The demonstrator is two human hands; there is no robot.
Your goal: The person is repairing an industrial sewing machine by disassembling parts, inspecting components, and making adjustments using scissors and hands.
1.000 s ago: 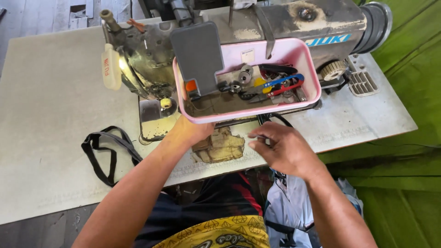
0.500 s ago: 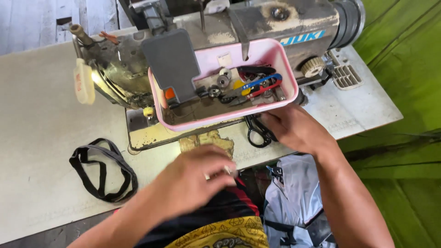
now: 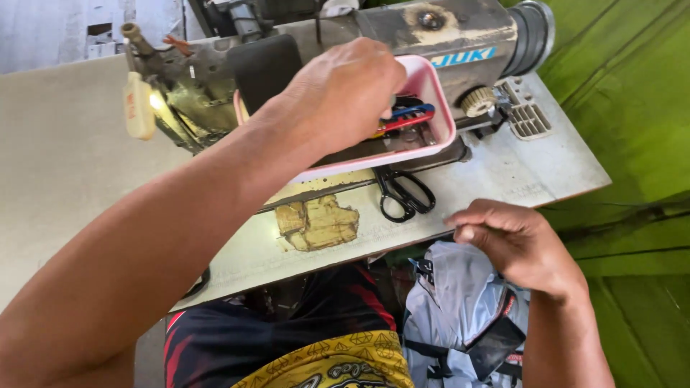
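Observation:
My left hand [image 3: 343,92] reaches across into a pink plastic tray [image 3: 440,108] that rests on an old grey sewing machine [image 3: 402,32]. Its fingertips are down among small tools with red and blue handles [image 3: 402,118]; the fingers hide whether they grip anything. At the table's front edge my right hand [image 3: 519,246] hovers with its fingers curled in against the thumb, and nothing shows in it. Black scissors [image 3: 405,194] lie on the table just left of and beyond that hand.
The pale worktable [image 3: 65,172] has a worn brown patch [image 3: 316,223] near its front edge. The machine's small lamp [image 3: 139,104] glows at the left. Light blue cloth with black straps [image 3: 460,316] lies in my lap. A green wall [image 3: 632,115] stands at the right.
My left hand rose from near my lap up into the pink tray. My right hand drew back from the scissors under the tray to the table's front edge.

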